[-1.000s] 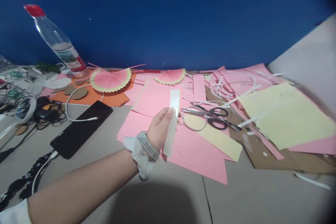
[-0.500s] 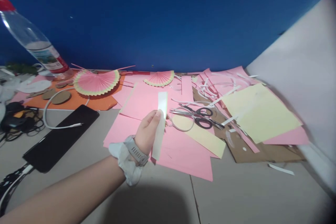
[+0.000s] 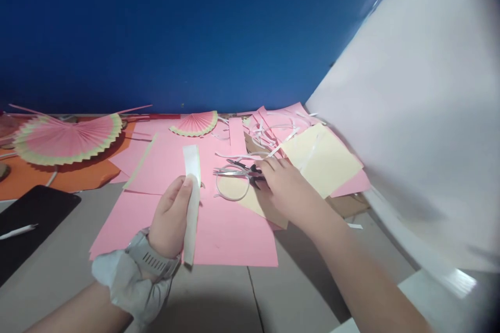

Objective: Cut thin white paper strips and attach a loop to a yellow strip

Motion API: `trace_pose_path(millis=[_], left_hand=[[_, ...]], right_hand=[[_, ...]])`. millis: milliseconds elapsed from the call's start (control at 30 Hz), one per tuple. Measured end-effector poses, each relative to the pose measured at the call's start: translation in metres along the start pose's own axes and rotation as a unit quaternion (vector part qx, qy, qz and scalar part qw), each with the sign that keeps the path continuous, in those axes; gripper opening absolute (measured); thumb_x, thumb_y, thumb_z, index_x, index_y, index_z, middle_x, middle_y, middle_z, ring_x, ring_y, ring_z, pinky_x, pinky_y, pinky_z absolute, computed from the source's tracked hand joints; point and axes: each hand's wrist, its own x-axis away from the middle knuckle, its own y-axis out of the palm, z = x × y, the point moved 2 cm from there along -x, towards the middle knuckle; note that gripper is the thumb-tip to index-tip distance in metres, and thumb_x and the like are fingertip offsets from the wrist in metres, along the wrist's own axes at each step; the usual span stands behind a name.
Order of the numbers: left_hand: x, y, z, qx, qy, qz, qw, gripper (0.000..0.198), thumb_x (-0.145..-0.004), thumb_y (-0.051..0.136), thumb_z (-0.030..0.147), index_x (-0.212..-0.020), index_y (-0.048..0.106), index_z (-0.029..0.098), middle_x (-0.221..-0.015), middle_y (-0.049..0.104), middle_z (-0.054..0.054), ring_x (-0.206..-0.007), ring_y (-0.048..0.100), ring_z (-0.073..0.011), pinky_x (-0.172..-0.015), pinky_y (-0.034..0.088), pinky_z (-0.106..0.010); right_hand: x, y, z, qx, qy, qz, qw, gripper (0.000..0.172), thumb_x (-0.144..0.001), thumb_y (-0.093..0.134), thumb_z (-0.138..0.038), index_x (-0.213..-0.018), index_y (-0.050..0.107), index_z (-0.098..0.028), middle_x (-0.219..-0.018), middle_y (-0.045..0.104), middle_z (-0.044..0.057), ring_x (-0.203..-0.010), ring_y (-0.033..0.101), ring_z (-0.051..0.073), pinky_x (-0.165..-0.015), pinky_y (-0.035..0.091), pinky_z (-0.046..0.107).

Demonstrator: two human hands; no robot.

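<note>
"Blue wall (image 3: 172, 36) filled the back. What lay before it?"

"Overlapping pink sheets (image 3: 234, 242) lay on grey tiles (image 3: 214, 291), with a pleated paper fan (image 3: 72, 140) to their left."

"And the hands?"

"The right hand (image 3: 287, 187) had its fingers curled over the handle end of the scissors (image 3: 236, 172); I couldn't tell whether they gripped. The left hand (image 3: 172, 218) pinched a paper strip (image 3: 192, 223) between thumb and fingers, above the sheets, left of the scissors."

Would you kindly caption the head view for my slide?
Left hand holds a pale strip; right hand is at the scissors.
</note>
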Motion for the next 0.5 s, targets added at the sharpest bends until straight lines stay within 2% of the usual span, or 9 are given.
trace_pose_path(millis=[67, 167, 367, 500], left_hand=[[0.001, 0.001, -0.001, 0.004, -0.020, 0.001, 1.000, 0.026, -0.083, 0.053, 0.042, -0.070, 0.051, 0.020, -0.056, 0.044, 0.005, -0.047, 0.038, -0.0074, -0.041, 0.033, -0.018], [0.002, 0.003, 0.000, 0.031, -0.033, -0.010, 0.999, 0.022, -0.083, 0.053, 0.038, -0.072, 0.052, 0.019, -0.055, 0.040, 0.006, -0.046, 0.034, -0.0062, -0.040, 0.029, -0.016], [0.002, 0.007, 0.001, 0.057, -0.020, -0.032, 0.998, 0.012, -0.085, 0.053, 0.033, -0.085, 0.054, 0.022, -0.062, 0.041, 0.006, -0.051, 0.034, -0.0057, -0.044, 0.030, -0.014], [0.003, 0.008, 0.002, 0.048, -0.011, -0.040, 0.998, 0.018, -0.086, 0.051, 0.037, -0.083, 0.050, 0.020, -0.061, 0.038, 0.007, -0.049, 0.030, -0.0052, -0.043, 0.027, -0.015]], right_hand=[[-0.002, 0.006, 0.017, -0.022, 0.020, 0.007, 1.000, 0.031, -0.085, 0.048, -0.013, -0.115, 0.050, -0.019, -0.109, 0.058, 0.008, -0.104, 0.050, 0.025, -0.086, 0.040, 0.038], [-0.002, 0.015, 0.027, -0.043, 0.042, 0.013, 0.998, 0.035, -0.083, 0.046, -0.011, -0.118, 0.046, -0.019, -0.106, 0.059, 0.009, -0.098, 0.052, 0.024, -0.078, 0.041, 0.034], [-0.003, 0.015, 0.037, -0.088, 0.101, 0.049, 0.990, 0.026, -0.081, 0.051, -0.020, -0.107, 0.047, -0.017, -0.094, 0.060, 0.008, -0.087, 0.056, 0.022, -0.067, 0.042, 0.029], [0.002, 0.007, 0.041, -0.212, 0.195, 0.105, 0.952, 0.024, -0.082, 0.054, -0.031, -0.102, 0.054, -0.020, -0.087, 0.058, 0.005, -0.073, 0.055, 0.018, -0.062, 0.041, 0.028]])
